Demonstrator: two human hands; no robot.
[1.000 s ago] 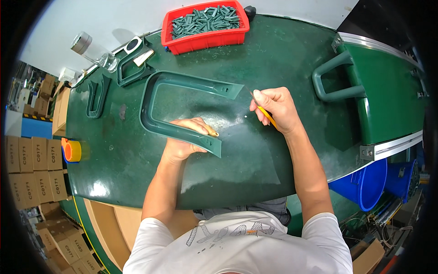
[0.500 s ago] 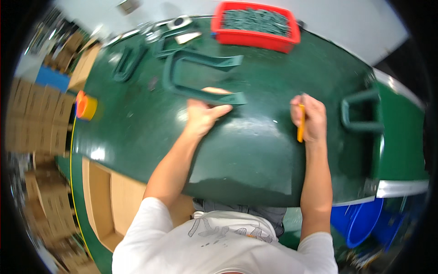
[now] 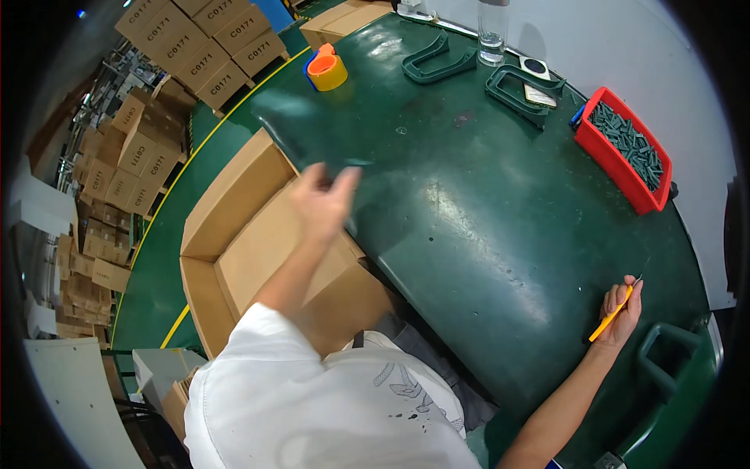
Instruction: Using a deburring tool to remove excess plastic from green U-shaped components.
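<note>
My left hand (image 3: pixel 322 205), smeared by motion, is over the open cardboard box (image 3: pixel 226 211) beside the table's near edge. A green U-shaped plastic bracket (image 3: pixel 356 162) seems to be in it; only a blurred green end shows by the thumb, and the rest is smeared. Over on the right, my right hand (image 3: pixel 621 313) is closed around a yellow-handled tool (image 3: pixel 609 314) with a thin metal tip, low over the green tabletop (image 3: pixel 469 234). Another green bracket (image 3: pixel 664 356) lies close to that hand at the table's right end.
Along the far edge are green brackets (image 3: pixel 428 72), a clear bottle (image 3: pixel 492 35) and a red bin (image 3: pixel 625 178) of small green pieces. An orange-yellow tape roll (image 3: pixel 326 70) stands near the left corner. Stacked cartons (image 3: pixel 203 55) fill the floor beyond.
My view has turned left. My left hand has swung from above the table to over the cardboard box, with the bracket now blurred. The right hand keeps its yellow-handled tool.
</note>
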